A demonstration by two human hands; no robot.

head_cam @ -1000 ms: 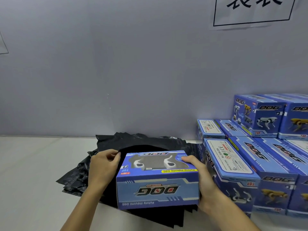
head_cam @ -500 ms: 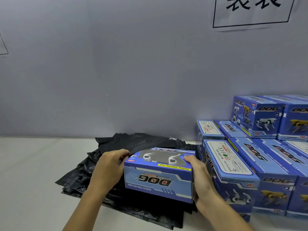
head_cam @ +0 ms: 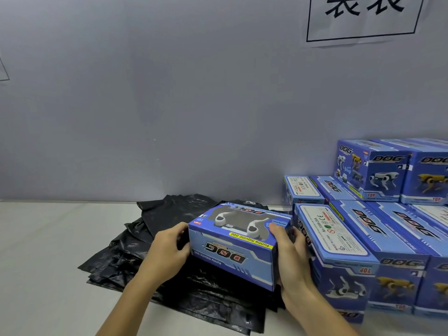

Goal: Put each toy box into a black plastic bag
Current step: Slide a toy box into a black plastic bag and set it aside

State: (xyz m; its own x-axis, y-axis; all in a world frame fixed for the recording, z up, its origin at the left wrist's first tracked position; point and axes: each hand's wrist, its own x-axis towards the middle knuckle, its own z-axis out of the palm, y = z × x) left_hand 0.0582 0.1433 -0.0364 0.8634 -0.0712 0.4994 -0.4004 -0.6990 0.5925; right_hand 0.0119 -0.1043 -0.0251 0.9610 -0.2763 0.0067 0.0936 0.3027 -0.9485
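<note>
A blue toy box (head_cam: 236,248) with "DOG" printed upside down on its near side sits over a pile of black plastic bags (head_cam: 155,229) on the white table. My left hand (head_cam: 167,251) grips the box's left end, and my right hand (head_cam: 289,260) grips its right end, thumb on the top near the window. The box is turned slightly, its right near corner toward me. I cannot tell whether its far end is inside a bag.
Several more blue toy boxes (head_cam: 378,238) stand stacked at the right, close against my right hand. A grey wall (head_cam: 169,105) rises behind the table (head_cam: 43,263), with a paper sign (head_cam: 363,15) at top right.
The box has moved away from me and a little to the right over the bags, and has turned slightly. Both hands went with it.
</note>
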